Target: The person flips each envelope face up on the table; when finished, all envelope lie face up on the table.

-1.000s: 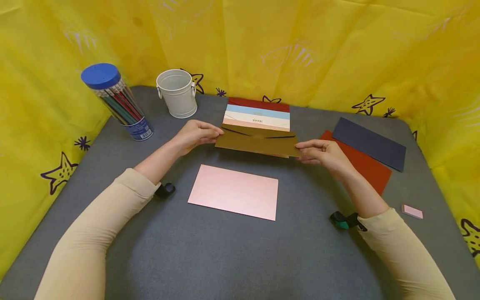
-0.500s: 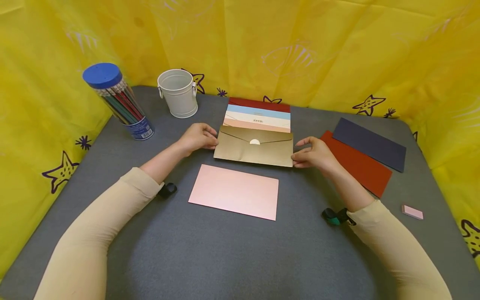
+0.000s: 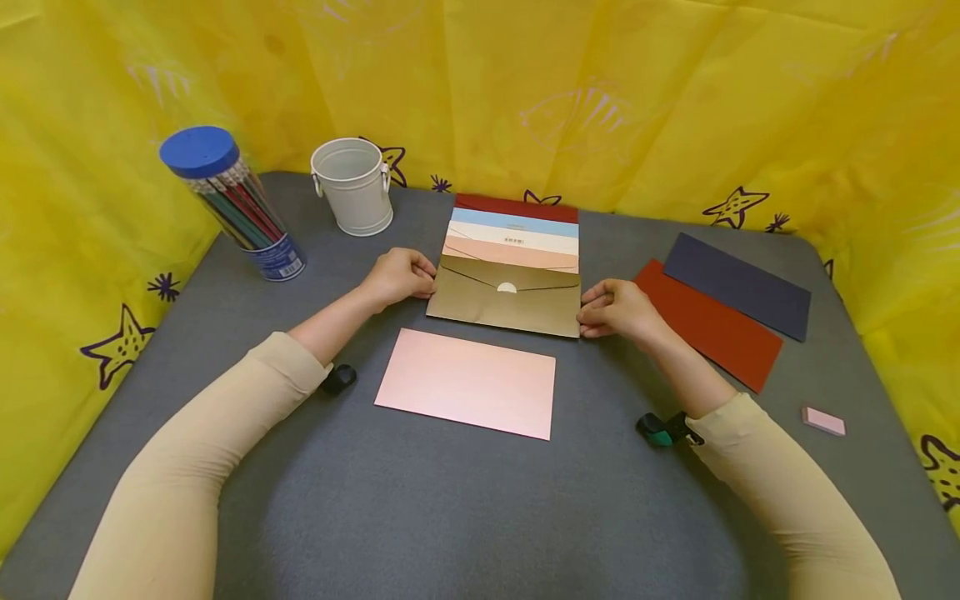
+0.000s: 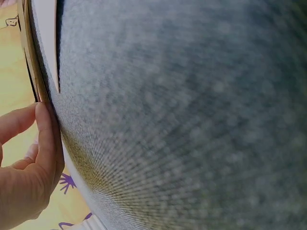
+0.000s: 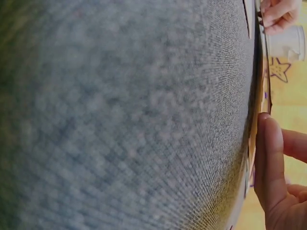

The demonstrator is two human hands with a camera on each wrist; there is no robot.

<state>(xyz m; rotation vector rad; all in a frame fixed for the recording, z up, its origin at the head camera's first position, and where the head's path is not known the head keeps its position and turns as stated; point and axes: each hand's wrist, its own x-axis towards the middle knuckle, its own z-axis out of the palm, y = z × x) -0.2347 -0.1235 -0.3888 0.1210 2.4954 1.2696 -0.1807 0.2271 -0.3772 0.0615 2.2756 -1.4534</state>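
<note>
A gold envelope (image 3: 504, 307) with a pale round seal lies at the front of an overlapping row of envelopes. Its left edge is between the thumb and fingers of my left hand (image 3: 402, 277); in the left wrist view the fingertips (image 4: 42, 112) meet at that edge. On the opposite side my right hand (image 3: 618, 312) pinches the right edge, its fingertips (image 5: 272, 136) close over the table. Behind the gold one show strips of a peach envelope (image 3: 510, 255), a white envelope (image 3: 480, 236), a light blue envelope (image 3: 480, 220) and a dark red envelope (image 3: 517, 205).
A pink envelope (image 3: 465, 383) lies nearer on the grey table (image 3: 480, 517). To the right, a navy envelope (image 3: 738, 287) overlaps a red envelope (image 3: 712, 333), with a small pink eraser (image 3: 823, 421) beyond. A pencil tub (image 3: 232, 204) and white bucket (image 3: 352, 187) stand back left.
The gold envelope, earlier tilted up in both hands, has come down flat before the peach one. Both hands have lowered with it, the right shifting slightly left.
</note>
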